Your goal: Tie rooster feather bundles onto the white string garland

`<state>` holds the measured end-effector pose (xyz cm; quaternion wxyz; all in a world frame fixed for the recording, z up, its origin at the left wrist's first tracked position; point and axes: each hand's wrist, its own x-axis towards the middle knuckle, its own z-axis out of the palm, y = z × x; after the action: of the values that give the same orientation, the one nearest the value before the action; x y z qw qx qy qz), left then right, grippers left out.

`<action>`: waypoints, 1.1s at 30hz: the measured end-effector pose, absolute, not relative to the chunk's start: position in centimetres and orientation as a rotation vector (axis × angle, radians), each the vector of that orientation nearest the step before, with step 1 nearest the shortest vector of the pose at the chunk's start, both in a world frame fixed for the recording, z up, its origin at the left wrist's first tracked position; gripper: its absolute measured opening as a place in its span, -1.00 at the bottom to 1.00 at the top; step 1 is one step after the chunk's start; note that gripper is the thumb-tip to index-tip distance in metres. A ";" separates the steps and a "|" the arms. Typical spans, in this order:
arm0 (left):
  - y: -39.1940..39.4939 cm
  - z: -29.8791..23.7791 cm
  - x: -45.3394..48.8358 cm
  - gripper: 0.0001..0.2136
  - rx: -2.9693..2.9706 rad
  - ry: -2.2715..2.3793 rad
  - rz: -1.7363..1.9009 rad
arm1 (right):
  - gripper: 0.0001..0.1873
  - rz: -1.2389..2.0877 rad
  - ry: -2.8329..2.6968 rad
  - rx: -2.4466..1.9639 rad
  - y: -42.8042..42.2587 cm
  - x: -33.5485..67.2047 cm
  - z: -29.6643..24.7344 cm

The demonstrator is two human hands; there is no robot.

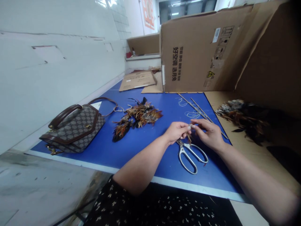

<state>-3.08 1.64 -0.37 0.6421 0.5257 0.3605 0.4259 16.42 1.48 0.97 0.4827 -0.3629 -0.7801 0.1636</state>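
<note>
Close together above the blue table (pixel 101 160), my left hand (pixel 178 131) and my right hand (pixel 208 133) meet with pinched fingers. A small brown feather (pixel 189 138) hangs below the left fingertips. The right thumb and forefinger close at the same spot, but what they pinch is too small to make out. Silver scissors (pixel 188 161) lie just below the hands, handles toward me, with the blades partly hidden under the left hand. Beyond the hands are thin sticks (pixel 195 108) and loose pale thread (pixel 194 113). A pile of brown and black feathers (pixel 141 116) lies left of them.
A patterned handbag (pixel 77 128) with a brown handle stands at the left by the wall. More feathers (pixel 244 117) lie on the cardboard at the right. A large cardboard box (pixel 197 59) rises behind the table, with flat cardboard pieces (pixel 137 81) at the back.
</note>
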 end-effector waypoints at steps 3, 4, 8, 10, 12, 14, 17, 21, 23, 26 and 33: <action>1.8 -0.6 -3.0 -0.54 1.150 0.812 0.986 | -0.73 0.270 -1.954 -0.813 1.6 16.5 1.1; 1.8 -0.6 -3.0 -0.54 1.147 0.812 0.987 | -0.73 0.250 -1.964 -0.802 1.6 16.5 1.1; 1.8 -0.5 -3.0 -0.51 1.154 0.818 0.981 | -0.71 0.241 -1.981 -0.770 1.7 16.5 1.1; 1.8 -0.5 -3.0 -0.51 1.149 0.817 0.983 | -0.71 0.236 -1.980 -0.754 1.7 16.5 1.0; 1.8 -0.5 -3.0 -0.51 1.148 0.816 0.988 | -0.72 0.236 -1.978 -0.757 1.7 16.4 0.9; 1.8 -0.7 -3.0 -0.53 1.164 0.819 0.987 | -0.73 0.251 -1.976 -0.765 1.7 16.4 0.9; 1.8 -0.8 -2.8 -0.54 1.179 0.827 1.003 | -0.73 0.304 -1.958 -0.792 1.6 16.2 0.7; 1.9 -0.8 -2.7 -0.60 1.150 0.845 1.162 | -0.57 0.545 -1.829 -0.922 1.4 15.7 0.0; 2.0 -0.6 -2.7 -0.68 1.174 0.868 1.290 | -0.47 0.741 -1.756 -0.969 1.3 15.4 -0.2; 2.1 -0.3 -2.8 -0.78 1.196 0.904 1.405 | -0.40 0.988 -1.668 -0.966 1.1 14.9 -0.1; 1.7 -0.3 -2.1 -0.67 0.984 0.797 1.305 | -0.58 1.337 -1.601 -0.858 0.4 14.5 0.7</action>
<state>-2.07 1.74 -0.32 0.6144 0.4269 0.3460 0.5662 14.48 0.45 0.73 0.4287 -0.3436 -0.6414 0.5355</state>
